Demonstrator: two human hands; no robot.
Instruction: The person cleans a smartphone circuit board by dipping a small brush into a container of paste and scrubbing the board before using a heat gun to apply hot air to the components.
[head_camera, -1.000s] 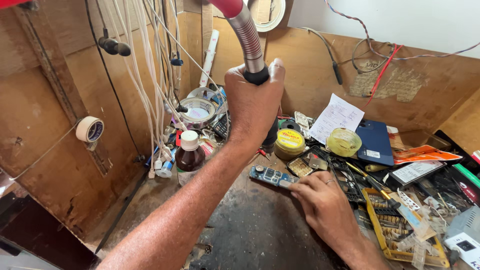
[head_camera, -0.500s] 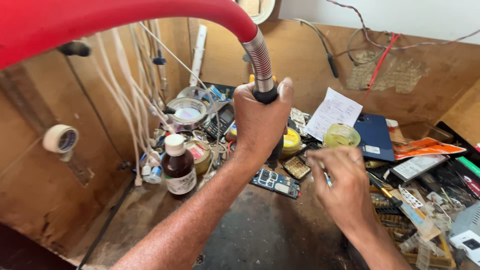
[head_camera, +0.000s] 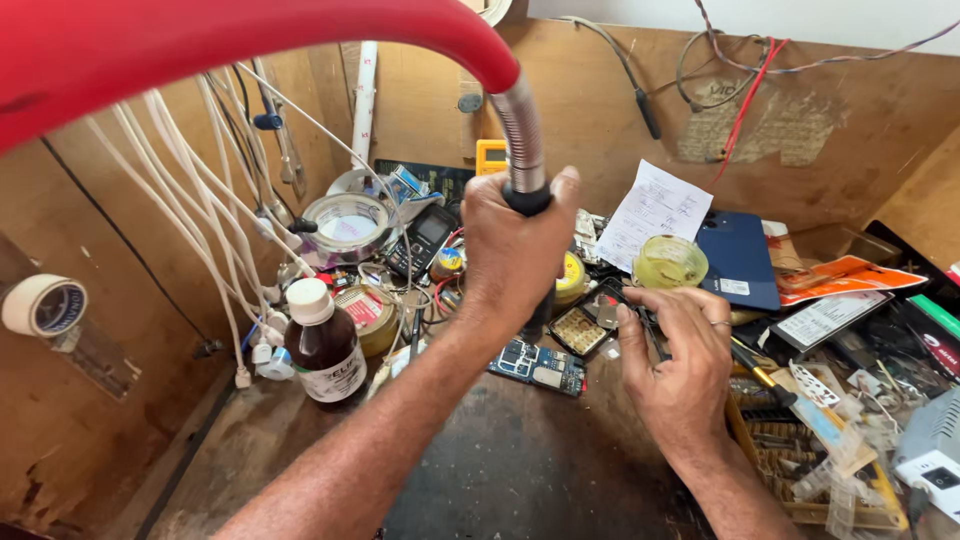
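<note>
My left hand is closed around the black handle of a tool on a ribbed metal neck that joins a thick red hose arching overhead. The handle points down over a small blue circuit board lying on the dark bench. My right hand hovers just right of the board, fingers pinched on a thin dark tool. The tip of the handle is hidden behind my left hand.
A brown bottle with a white cap stands at left by white cables. A black phone, a yellow-green cup, a paper sheet and a blue case crowd the back. A parts tray lies at right.
My right hand lifted off the blue board and moved up and right, now pinching a thin tool. My left hand kept its grip on the handle. The view moved closer under the red hose.
</note>
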